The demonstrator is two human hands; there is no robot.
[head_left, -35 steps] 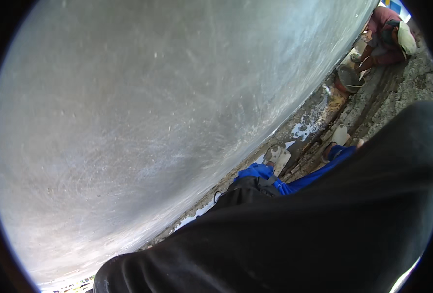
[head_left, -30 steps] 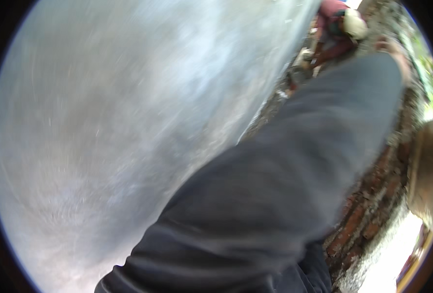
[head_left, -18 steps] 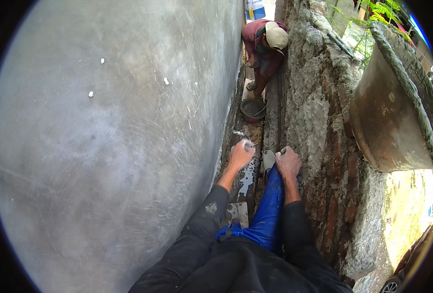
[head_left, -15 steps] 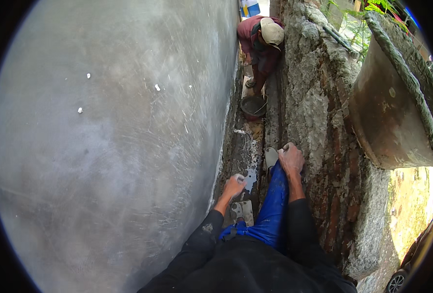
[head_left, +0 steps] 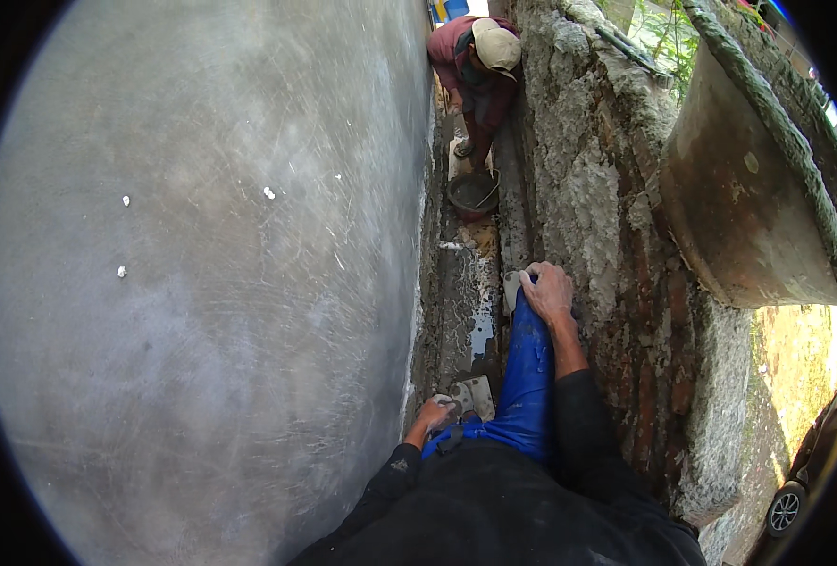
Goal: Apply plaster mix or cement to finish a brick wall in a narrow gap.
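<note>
I stand in a narrow gap between a smooth grey plastered wall (head_left: 211, 283) and a rough brick and mortar wall (head_left: 607, 236). My left hand (head_left: 435, 415) is low and close to my body, closed around the handle of a pale flat tool (head_left: 475, 396) that looks like a trowel. My right hand (head_left: 549, 292) lies farther ahead with its fingers spread against the rough wall, holding nothing I can make out. It touches the top of my blue trouser leg (head_left: 527, 377), beside a small pale object (head_left: 513, 286).
Another person (head_left: 480, 61) in a red top and beige cap crouches at the far end of the gap, behind a dark round pan (head_left: 473, 193). Wet mortar covers the gap's floor (head_left: 461, 292). A big weathered pot (head_left: 749, 189) sits on the right wall; a car (head_left: 796, 491) is beyond.
The view swung from the plastered wall, past my dark sleeve, down into the gap. My left hand drew back from beside the right hand toward my body. The right hand stayed on the wall.
</note>
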